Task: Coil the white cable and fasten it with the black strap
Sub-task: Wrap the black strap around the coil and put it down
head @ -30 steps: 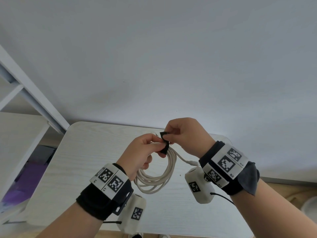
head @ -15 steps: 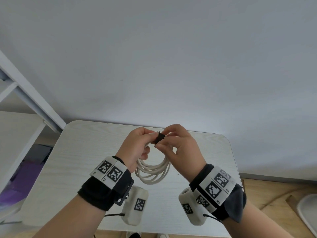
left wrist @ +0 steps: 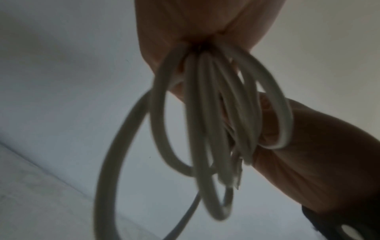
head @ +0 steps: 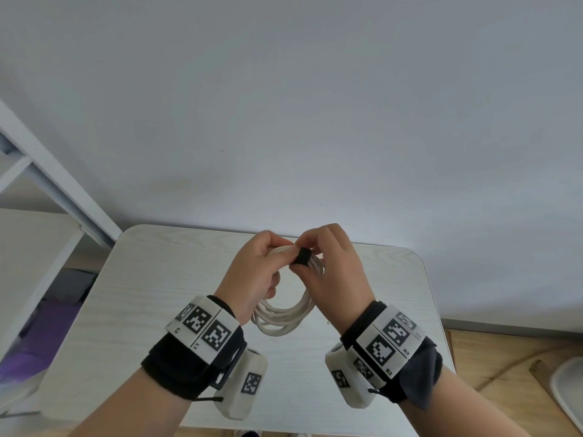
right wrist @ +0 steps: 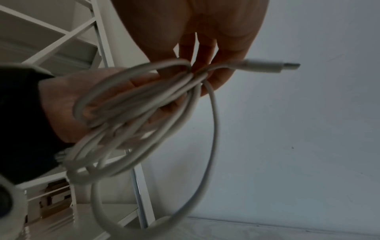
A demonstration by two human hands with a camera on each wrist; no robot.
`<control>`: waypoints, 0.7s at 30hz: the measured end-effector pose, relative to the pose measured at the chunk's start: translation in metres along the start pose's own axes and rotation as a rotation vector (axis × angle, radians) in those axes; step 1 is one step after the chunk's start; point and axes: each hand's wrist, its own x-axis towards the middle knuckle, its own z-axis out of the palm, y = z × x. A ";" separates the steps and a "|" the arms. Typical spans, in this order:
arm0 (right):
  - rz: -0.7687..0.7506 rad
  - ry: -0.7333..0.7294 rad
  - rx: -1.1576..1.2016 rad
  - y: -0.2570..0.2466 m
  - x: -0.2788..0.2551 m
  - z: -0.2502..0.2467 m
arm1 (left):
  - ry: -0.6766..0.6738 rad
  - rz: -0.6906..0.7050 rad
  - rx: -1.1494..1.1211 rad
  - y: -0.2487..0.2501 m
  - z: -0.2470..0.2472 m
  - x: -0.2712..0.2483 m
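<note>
White metal shelving (head: 47,184) is standing at far left, beside the pale wood-grain bench (head: 132,310). Above the bench, the left hand (head: 255,272) is gripping the top of the coiled white cable (head: 284,320), fingers curled round the bundled loops; the left wrist view shows the loops (left wrist: 205,121) fanning out of the closed fist. The coil is hanging in the air between the two hands, clear of the bench surface. At the top of the coil, the black strap (head: 303,256) is sitting wrapped round the strands. The right hand (head: 334,272) is pinching that strap between thumb and fingertips. In the right wrist view, the cable's plug end (right wrist: 271,66) is sticking out past the right fingers (right wrist: 205,53). Marker-tagged bands are sitting on both wrists.
</note>
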 end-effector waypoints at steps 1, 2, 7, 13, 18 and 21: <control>0.005 -0.003 -0.008 0.001 0.000 0.001 | -0.015 0.023 0.012 0.001 0.002 0.000; 0.034 -0.003 -0.006 0.003 0.001 0.002 | -0.027 0.058 0.052 0.002 0.004 -0.001; 0.100 0.020 0.021 0.004 0.007 -0.004 | -0.022 0.186 0.188 0.006 0.013 -0.001; 0.049 -0.037 -0.132 0.000 0.010 -0.002 | -0.067 0.093 0.042 0.013 0.015 -0.004; 0.044 -0.048 -0.132 -0.002 0.010 -0.007 | -0.077 0.144 0.135 0.010 0.014 0.000; 0.030 -0.059 -0.106 0.002 0.010 -0.007 | -0.078 0.153 0.152 0.007 0.011 0.002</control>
